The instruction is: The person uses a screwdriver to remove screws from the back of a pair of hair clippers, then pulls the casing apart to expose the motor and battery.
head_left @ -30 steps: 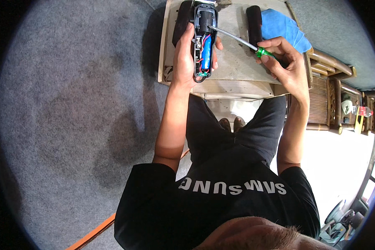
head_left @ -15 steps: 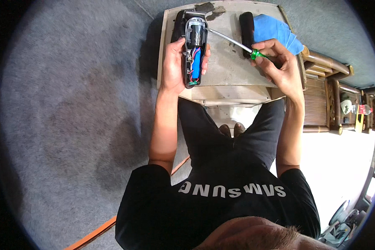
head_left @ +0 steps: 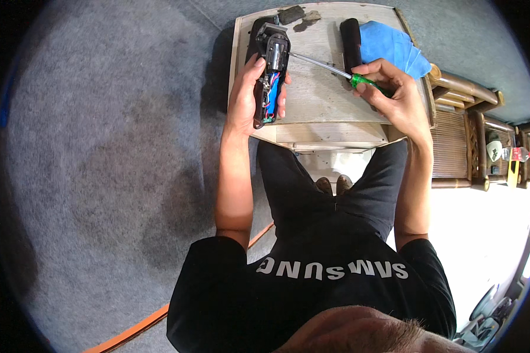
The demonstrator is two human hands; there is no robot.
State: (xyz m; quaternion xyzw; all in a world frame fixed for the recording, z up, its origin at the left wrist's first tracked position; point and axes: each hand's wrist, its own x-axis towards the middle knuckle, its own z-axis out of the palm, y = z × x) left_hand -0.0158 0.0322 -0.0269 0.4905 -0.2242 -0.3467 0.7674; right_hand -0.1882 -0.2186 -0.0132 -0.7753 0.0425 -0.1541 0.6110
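An opened black hair clipper point(head_left: 275, 57) is in my left hand point(head_left: 241, 106), its fingers wrapped round the body. A silvery motor shows in its upper part, with a blue battery point(head_left: 271, 97) and thin coloured wires below. My right hand point(head_left: 398, 94) pinches the green handle of a screwdriver point(head_left: 319, 64). The shaft points left, its tip at the clipper's right edge beside the motor; whether it touches I cannot tell. A long black shell-like piece point(head_left: 351, 44) lies on the table, left of a blue cloth point(head_left: 388, 47).
The small pale wooden table point(head_left: 315, 103) stands before my knees. Dark scraps point(head_left: 291, 15) lie along its far edge, and a black object point(head_left: 257, 35) sits behind the clipper. Bamboo furniture point(head_left: 450, 141) stands at the right, and grey carpet point(head_left: 112, 147) spreads out at the left.
The clipper has turned and tilted in my left hand, so its inside faces more to the right. The screwdriver's tip has shifted slightly down and left along with it.
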